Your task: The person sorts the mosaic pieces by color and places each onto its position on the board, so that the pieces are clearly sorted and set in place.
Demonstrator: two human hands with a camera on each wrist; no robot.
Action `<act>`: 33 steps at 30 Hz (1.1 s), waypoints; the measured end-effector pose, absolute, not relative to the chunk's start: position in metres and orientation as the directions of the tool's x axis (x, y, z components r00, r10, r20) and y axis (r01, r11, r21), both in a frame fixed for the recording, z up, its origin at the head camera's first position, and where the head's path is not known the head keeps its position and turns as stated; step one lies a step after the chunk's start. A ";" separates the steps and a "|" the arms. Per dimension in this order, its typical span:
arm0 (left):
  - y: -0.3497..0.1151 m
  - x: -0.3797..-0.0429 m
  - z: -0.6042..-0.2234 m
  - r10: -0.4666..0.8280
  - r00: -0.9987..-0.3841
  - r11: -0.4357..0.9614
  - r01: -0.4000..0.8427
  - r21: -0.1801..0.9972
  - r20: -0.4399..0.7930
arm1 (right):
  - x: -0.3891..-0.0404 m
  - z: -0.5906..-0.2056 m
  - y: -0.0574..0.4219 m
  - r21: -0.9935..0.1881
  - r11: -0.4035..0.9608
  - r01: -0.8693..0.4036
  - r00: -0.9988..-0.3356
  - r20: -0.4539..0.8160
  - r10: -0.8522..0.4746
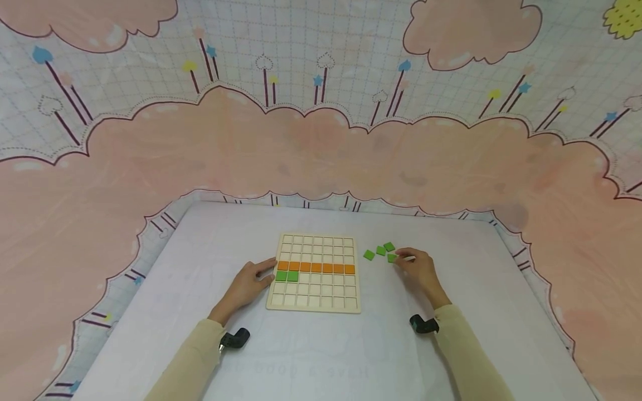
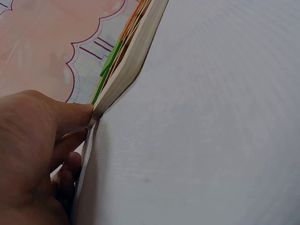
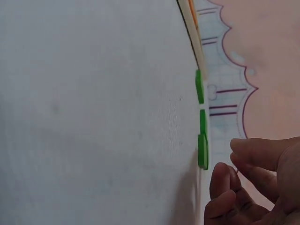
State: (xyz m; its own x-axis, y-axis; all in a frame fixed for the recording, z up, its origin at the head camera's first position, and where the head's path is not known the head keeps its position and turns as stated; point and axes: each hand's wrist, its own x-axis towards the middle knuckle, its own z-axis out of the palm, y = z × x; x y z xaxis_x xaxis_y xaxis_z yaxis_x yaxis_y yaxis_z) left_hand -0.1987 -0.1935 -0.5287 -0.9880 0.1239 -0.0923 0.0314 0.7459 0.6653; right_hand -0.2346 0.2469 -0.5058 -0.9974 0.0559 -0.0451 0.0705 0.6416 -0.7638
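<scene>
A pale wooden grid board (image 1: 313, 310) lies flat on the table, with a full row of orange tiles (image 1: 316, 268) and two green tiles (image 1: 287, 276) in the row below. My left hand (image 1: 246, 284) rests against the board's left edge, thumb and forefinger spread along it. In the left wrist view, the thumb (image 2: 75, 115) touches the board's corner. Right of the board lie several loose green tiles (image 1: 369, 255). My right hand (image 1: 418, 273) hovers at the nearest green tile (image 1: 391, 258). In the right wrist view its fingers look apart from the tiles (image 3: 202, 152), holding nothing visible.
The white tabletop (image 1: 321, 356) runs around the board to a patterned cloth backdrop (image 1: 321, 156) at the back and sides. A black wrist device (image 1: 234, 338) sits by the left cuff and another black device (image 1: 423, 324) by the right.
</scene>
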 end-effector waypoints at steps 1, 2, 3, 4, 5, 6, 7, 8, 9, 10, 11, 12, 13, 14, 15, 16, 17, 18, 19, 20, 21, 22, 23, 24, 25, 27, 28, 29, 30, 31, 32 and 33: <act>-0.193 -0.199 -0.529 0.124 -0.988 0.746 0.031 0.665 -0.093 | -0.236 -0.507 0.248 -0.760 0.646 0.075 -0.997 -0.052 0.055; -0.193 -0.199 -0.529 0.125 -0.988 0.748 0.033 0.663 -0.092 | -0.238 -0.508 0.250 -0.755 0.650 0.082 -0.997 -0.060 0.057; -0.192 -0.199 -0.528 0.126 -0.988 0.747 0.034 0.664 -0.091 | -0.240 -0.509 0.252 -0.753 0.652 0.089 -0.996 -0.070 0.055; -0.193 -0.199 -0.528 0.125 -0.988 0.746 0.035 0.665 -0.089 | -0.242 -0.510 0.253 -0.747 0.657 0.096 -0.995 -0.080 0.055; -0.193 -0.198 -0.528 0.126 -0.988 0.743 0.036 0.668 -0.087 | -0.243 -0.511 0.254 -0.742 0.663 0.103 -0.995 -0.089 0.055; -0.193 -0.198 -0.528 0.126 -0.988 0.742 0.037 0.669 -0.086 | -0.245 -0.512 0.255 -0.741 0.662 0.112 -0.993 -0.099 0.057; -0.193 -0.198 -0.528 0.128 -0.988 0.741 0.038 0.670 -0.086 | -0.246 -0.512 0.256 -0.739 0.664 0.118 -0.993 -0.107 0.057; -0.193 -0.198 -0.528 0.129 -0.988 0.741 0.039 0.671 -0.084 | -0.247 -0.513 0.256 -0.737 0.664 0.125 -0.992 -0.116 0.059; -0.193 -0.198 -0.528 0.127 -0.988 0.739 0.036 0.672 -0.086 | -0.247 -0.513 0.257 -0.737 0.663 0.130 -0.991 -0.124 0.057; -0.193 -0.198 -0.527 0.127 -0.988 0.739 0.036 0.673 -0.087 | -0.248 -0.513 0.257 -0.737 0.662 0.137 -0.990 -0.130 0.060; -0.193 -0.198 -0.527 0.128 -0.988 0.738 0.036 0.673 -0.087 | -0.249 -0.513 0.257 -0.737 0.662 0.137 -0.990 -0.133 0.056; -0.193 -0.198 -0.527 0.127 -0.988 0.738 0.035 0.674 -0.087 | -0.250 -0.512 0.257 -0.738 0.660 0.142 -0.989 -0.139 0.057; -0.193 -0.198 -0.527 0.127 -0.988 0.737 0.035 0.675 -0.087 | -0.250 -0.512 0.256 -0.735 0.663 0.143 -0.988 -0.143 0.055; -0.193 -0.198 -0.527 0.130 -0.988 0.736 0.039 0.676 -0.085 | -0.250 -0.512 0.256 -0.732 0.666 0.147 -0.987 -0.149 0.055; -0.193 -0.198 -0.527 0.131 -0.988 0.735 0.040 0.676 -0.084 | -0.250 -0.513 0.256 -0.728 0.669 0.150 -0.987 -0.154 0.054; -0.193 -0.198 -0.527 0.134 -0.988 0.735 0.043 0.677 -0.083 | -0.251 -0.513 0.256 -0.722 0.675 0.151 -0.986 -0.157 0.053; -0.193 -0.198 -0.527 0.136 -0.987 0.735 0.045 0.677 -0.082 | -0.251 -0.513 0.256 -0.718 0.680 0.150 -0.986 -0.160 0.049; -0.193 -0.198 -0.527 0.138 -0.987 0.736 0.047 0.676 -0.082 | -0.251 -0.514 0.256 -0.714 0.684 0.150 -0.986 -0.162 0.047; -0.193 -0.198 -0.528 0.141 -0.987 0.736 0.050 0.675 -0.081 | -0.250 -0.514 0.256 -0.710 0.689 0.145 -0.986 -0.161 0.042; -0.193 -0.198 -0.528 0.142 -0.987 0.737 0.052 0.674 -0.080 | -0.250 -0.514 0.256 -0.709 0.691 0.142 -0.986 -0.160 0.039; -0.193 -0.198 -0.528 0.142 -0.987 0.738 0.052 0.673 -0.080 | -0.250 -0.515 0.256 -0.709 0.691 0.140 -0.986 -0.160 0.036; -0.193 -0.198 -0.528 0.142 -0.987 0.737 0.052 0.674 -0.079 | -0.250 -0.515 0.256 -0.709 0.692 0.138 -0.987 -0.160 0.032; -0.193 -0.198 -0.529 0.142 -0.987 0.737 0.052 0.674 -0.079 | -0.250 -0.514 0.256 -0.710 0.690 0.138 -0.986 -0.162 0.031; -0.193 -0.198 -0.529 0.141 -0.987 0.737 0.052 0.674 -0.079 | -0.249 -0.514 0.256 -0.710 0.691 0.138 -0.986 -0.163 0.029; -0.193 -0.198 -0.529 0.140 -0.987 0.735 0.050 0.677 -0.080 | -0.249 -0.514 0.256 -0.710 0.690 0.140 -0.986 -0.166 0.029; -0.193 -0.198 -0.529 0.140 -0.987 0.734 0.049 0.677 -0.081 | -0.249 -0.512 0.255 -0.709 0.690 0.146 -0.985 -0.172 0.031; -0.193 -0.198 -0.529 0.138 -0.987 0.734 0.046 0.678 -0.082 | -0.249 -0.512 0.255 -0.707 0.692 0.144 -0.984 -0.173 0.028; -0.193 -0.198 -0.529 0.137 -0.987 0.735 0.045 0.677 -0.083 | -0.249 -0.511 0.254 -0.706 0.694 0.143 -0.985 -0.172 0.028; -0.193 -0.198 -0.529 0.137 -0.987 0.736 0.045 0.676 -0.083 | -0.250 -0.511 0.254 -0.704 0.696 0.140 -0.985 -0.170 0.027; -0.193 -0.199 -0.529 0.136 -0.987 0.736 0.044 0.675 -0.084 | -0.250 -0.510 0.254 -0.702 0.699 0.138 -0.985 -0.168 0.026; -0.193 -0.199 -0.529 0.134 -0.987 0.739 0.043 0.672 -0.084 | -0.250 -0.510 0.253 -0.699 0.703 0.134 -0.986 -0.163 0.025; -0.193 -0.199 -0.529 0.134 -0.987 0.743 0.043 0.668 -0.085 | -0.250 -0.510 0.253 -0.697 0.706 0.131 -0.987 -0.160 0.025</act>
